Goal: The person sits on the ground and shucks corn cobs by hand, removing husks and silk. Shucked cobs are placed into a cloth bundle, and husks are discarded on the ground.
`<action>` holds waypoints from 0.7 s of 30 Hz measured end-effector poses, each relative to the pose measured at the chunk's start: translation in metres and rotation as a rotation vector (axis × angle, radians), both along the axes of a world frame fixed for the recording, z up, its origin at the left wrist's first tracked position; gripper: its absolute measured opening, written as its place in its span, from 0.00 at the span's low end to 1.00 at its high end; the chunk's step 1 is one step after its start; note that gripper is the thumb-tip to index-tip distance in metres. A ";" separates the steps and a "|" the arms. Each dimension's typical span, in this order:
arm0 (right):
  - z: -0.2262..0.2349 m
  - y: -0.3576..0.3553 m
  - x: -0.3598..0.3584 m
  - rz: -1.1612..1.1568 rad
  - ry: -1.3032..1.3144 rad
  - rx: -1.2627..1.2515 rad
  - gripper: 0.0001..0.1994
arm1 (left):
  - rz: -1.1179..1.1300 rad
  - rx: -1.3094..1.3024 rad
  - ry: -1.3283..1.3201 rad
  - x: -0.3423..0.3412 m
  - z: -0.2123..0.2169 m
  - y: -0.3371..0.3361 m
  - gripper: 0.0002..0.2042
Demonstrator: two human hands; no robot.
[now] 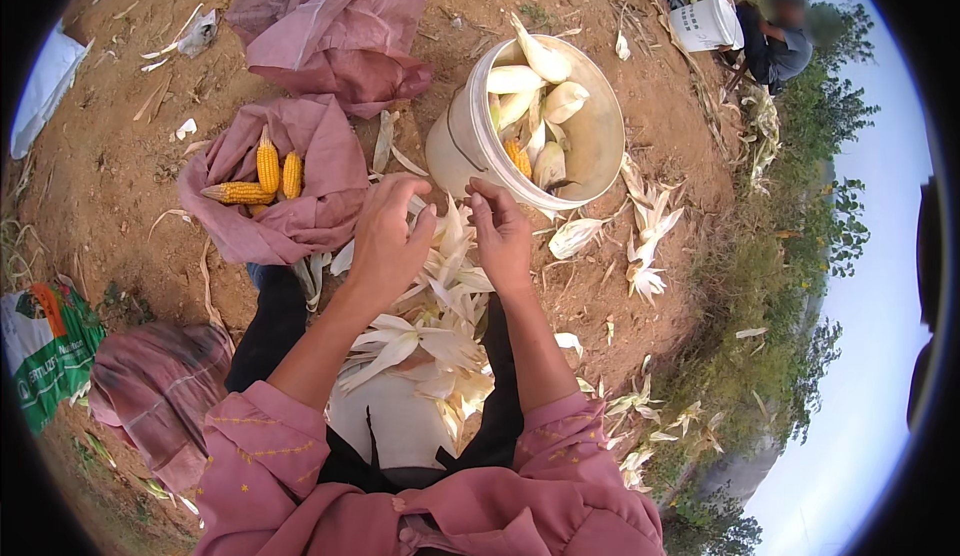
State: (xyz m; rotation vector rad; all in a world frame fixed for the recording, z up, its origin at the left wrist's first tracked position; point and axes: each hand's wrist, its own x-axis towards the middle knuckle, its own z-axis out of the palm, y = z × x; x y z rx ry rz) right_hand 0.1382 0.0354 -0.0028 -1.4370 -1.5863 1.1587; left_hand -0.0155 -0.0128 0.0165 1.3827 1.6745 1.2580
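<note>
My left hand (pixel 388 241) hovers over the husk pile, its fingers curved and apart from the thumb, holding nothing. Beside it, at the near rim of the white bucket (pixel 455 141), my right hand (pixel 503 236) has its fingers curled in; a small dark spot shows at their tips, too small to name. Several corn ears in pale husks (pixel 512 80) lie in the bucket, one showing yellow kernels (pixel 518 159). On the left, an open pink sack (pixel 335 171) holds several bare yellow cobs (pixel 268 163). Loose husks (pixel 420 336) are heaped between my legs.
A larger crumpled pink sack (pixel 330 26) lies beyond the open one. At the lower left are another pink sack (pixel 165 386) and a green-and-white bag (pixel 50 346). Husks (pixel 650 231) litter the soil on the right. A person (pixel 780 41) sits far right near another white bucket (pixel 705 24).
</note>
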 end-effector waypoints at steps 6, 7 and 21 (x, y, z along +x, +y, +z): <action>-0.001 0.084 0.066 -0.030 -0.405 0.229 0.11 | -0.059 -0.064 -0.020 0.005 -0.007 0.001 0.11; -0.008 0.101 0.079 0.010 -0.524 0.225 0.12 | -0.072 -0.066 0.009 0.007 -0.007 0.002 0.11; -0.090 0.161 0.075 0.402 -1.394 -0.187 0.37 | -0.128 -0.145 -0.048 0.005 -0.008 0.005 0.11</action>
